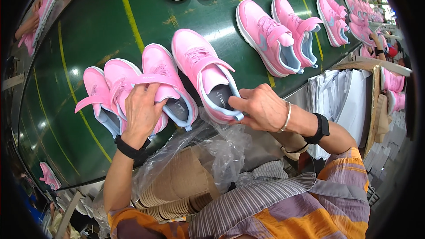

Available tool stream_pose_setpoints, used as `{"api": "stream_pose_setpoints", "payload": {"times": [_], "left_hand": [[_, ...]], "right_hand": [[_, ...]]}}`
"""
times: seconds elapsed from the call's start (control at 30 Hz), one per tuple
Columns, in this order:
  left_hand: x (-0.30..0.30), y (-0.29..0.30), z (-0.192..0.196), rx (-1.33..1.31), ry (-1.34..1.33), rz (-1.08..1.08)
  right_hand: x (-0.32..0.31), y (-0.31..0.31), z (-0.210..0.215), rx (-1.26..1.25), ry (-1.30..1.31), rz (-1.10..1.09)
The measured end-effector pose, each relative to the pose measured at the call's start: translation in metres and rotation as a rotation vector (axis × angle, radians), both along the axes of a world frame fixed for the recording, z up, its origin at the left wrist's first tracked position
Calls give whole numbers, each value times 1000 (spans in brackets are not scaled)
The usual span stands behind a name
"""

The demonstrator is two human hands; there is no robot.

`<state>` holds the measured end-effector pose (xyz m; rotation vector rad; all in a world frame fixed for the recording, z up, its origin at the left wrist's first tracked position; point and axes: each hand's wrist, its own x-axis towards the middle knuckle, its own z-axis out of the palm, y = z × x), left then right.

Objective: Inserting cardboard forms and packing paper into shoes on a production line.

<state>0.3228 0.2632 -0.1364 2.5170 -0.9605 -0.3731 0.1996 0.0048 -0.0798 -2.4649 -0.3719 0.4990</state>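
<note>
My right hand [259,108] is closed on the heel of a pink sneaker [190,46], with the thumb inside its opening. That shoe has a white sole, pale blue lining and a dark insole; its strap hangs loose across the top. Close on its left stands a second pink sneaker [156,57], and my left hand [141,113] grips it by the strap and collar, fingertips partly hidden under the strap. Left of that, two more pink sneakers, an inner one [121,68] and an outer one [95,79], stand side by side, their heels partly behind my left hand and wrist.
A green conveyor belt [106,22] with yellow lines carries further pairs, including one pair [270,31] to the right. Clear plastic [228,146] and stacked brown cardboard [177,177] lie at the near edge. White paper sheets [338,102] sit in a box. Another person's hand [28,26] holds a shoe.
</note>
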Motion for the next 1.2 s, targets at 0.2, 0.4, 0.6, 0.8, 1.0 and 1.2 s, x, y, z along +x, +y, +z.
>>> {"api": "stream_pose_setpoints", "payload": {"times": [0.2,0.4,0.6,0.8,1.0,1.2], "left_hand": [[2,-2,-1,-24,-28,-33],[6,-5,3,-7,-77,-113],[11,-5,4,25,-114,-176],[24,-8,7,-29,-89,-280],[29,-19,2,-55,-49,-277],[26,12,2,98,0,-276]], "right_hand": [[-4,0,7,54,-17,-6],[-5,6,6,42,-53,-20],[-11,16,9,46,-34,-58],[-10,24,-1,4,-48,-103],[4,29,-64,-159,112,1],[11,55,-41,-379,65,101]]}}
